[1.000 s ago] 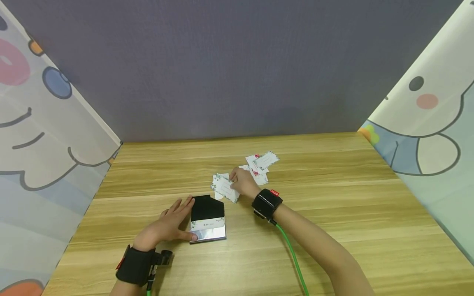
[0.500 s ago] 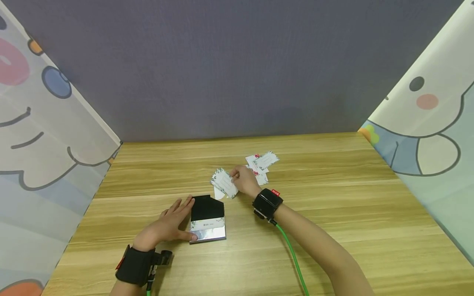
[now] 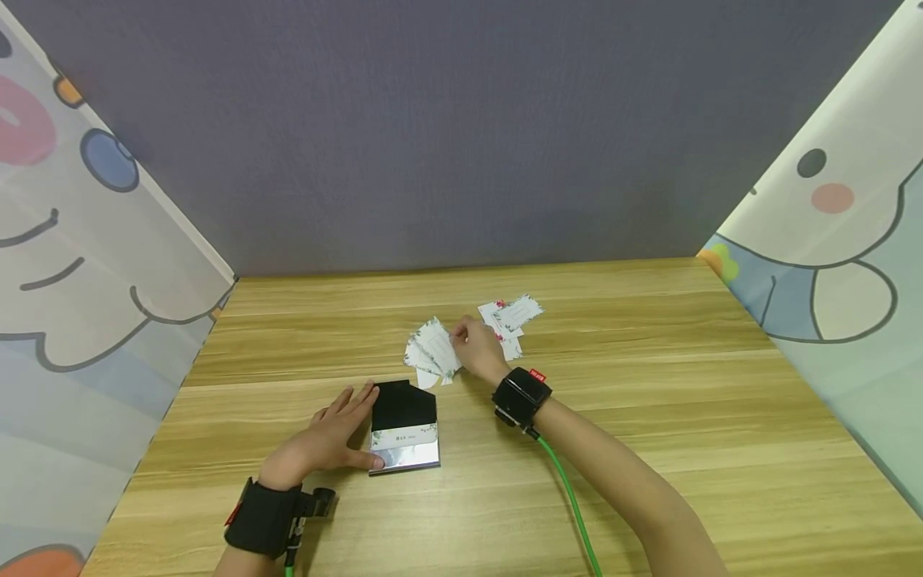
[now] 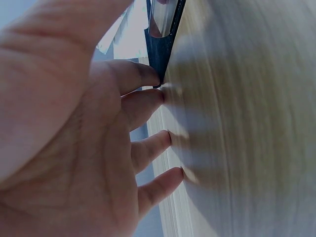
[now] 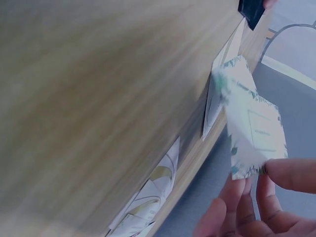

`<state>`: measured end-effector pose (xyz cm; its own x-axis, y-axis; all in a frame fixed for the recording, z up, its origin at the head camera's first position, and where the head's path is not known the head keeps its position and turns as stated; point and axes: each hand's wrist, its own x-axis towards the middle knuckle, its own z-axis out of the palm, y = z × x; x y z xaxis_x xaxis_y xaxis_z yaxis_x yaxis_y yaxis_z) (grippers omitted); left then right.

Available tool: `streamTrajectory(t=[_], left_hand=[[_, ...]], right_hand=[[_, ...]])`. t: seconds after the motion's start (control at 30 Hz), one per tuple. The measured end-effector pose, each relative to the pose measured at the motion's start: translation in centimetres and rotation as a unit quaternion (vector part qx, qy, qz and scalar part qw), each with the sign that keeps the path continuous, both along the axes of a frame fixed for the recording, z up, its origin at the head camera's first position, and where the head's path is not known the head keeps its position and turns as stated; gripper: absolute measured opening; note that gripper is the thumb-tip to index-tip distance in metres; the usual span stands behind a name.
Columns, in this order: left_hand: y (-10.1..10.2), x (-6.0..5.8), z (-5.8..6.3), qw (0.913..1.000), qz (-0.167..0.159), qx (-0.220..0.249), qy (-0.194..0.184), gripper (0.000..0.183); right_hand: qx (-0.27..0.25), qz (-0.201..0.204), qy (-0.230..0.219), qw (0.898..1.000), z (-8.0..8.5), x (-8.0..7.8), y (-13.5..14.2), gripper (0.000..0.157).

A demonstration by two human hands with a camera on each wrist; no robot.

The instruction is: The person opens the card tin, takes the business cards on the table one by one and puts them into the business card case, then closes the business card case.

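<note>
My left hand [image 3: 324,437] spreads over the left side of an open black card case [image 3: 405,405], thumb on its shiny front strip and fingertips along its left edge. In the left wrist view the fingers [image 4: 143,107] touch the case's dark corner [image 4: 160,57] and the tabletop. A white card with a leaf border [image 3: 405,436] lies in the case. Beyond the case, my right hand [image 3: 477,351] pinches a leaf-bordered card [image 5: 256,133] by its edge between thumb and fingers, above other white cards [image 3: 418,358]. The card is raised off the table in the right wrist view.
A second loose pile of cards [image 3: 515,314], some with red flowers, lies right behind my right hand. A grey panel [image 3: 461,136] rises at the wooden table's [image 3: 649,401] back edge. A green cable [image 3: 566,485] trails from the right wrist strap [image 3: 521,397].
The pinched card has turned more upright and shifted up slightly, fanning out from the cards beneath it. My right hand has risen a little with it. The left hand and case have stayed still.
</note>
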<state>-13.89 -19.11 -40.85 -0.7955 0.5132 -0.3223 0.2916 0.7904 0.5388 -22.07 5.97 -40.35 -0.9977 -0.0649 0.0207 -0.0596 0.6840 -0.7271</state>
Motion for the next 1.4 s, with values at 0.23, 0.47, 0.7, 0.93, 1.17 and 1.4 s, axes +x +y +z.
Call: streamTrajectory(t=[0.23,0.47,0.7,0.93,1.17,1.4], left_hand=[[0.0,-0.1,-0.2,1.0,0.003,-0.004,0.002,0.105],[0.0,-0.1,-0.2,1.0,0.004,-0.005,-0.001,0.106],[0.0,-0.2,-0.3,0.9999,0.004,-0.007,0.007,0.106],[0.1,-0.1,-0.1,0.9999,0.004,-0.009,0.008,0.105],[0.2,0.0,0.0,0.9999,0.007,-0.013,0.009,0.103],[0.1,-0.2,-0.1,0.9999,0.007,-0.014,0.001,0.106]], right_hand=[[-0.036,0.007,0.002,0.999,0.3,0.2,-0.4,0.008],[-0.045,0.057,0.013,0.997,0.5,0.6,-1.2,0.005],[-0.04,0.101,0.021,0.994,0.5,1.2,-1.9,0.005],[-0.051,0.148,-0.001,0.988,0.4,1.7,-2.5,0.006],[-0.039,0.19,-0.023,0.981,0.3,2.3,-3.2,0.005],[-0.033,0.232,-0.058,0.97,0.5,2.8,-3.4,0.006]])
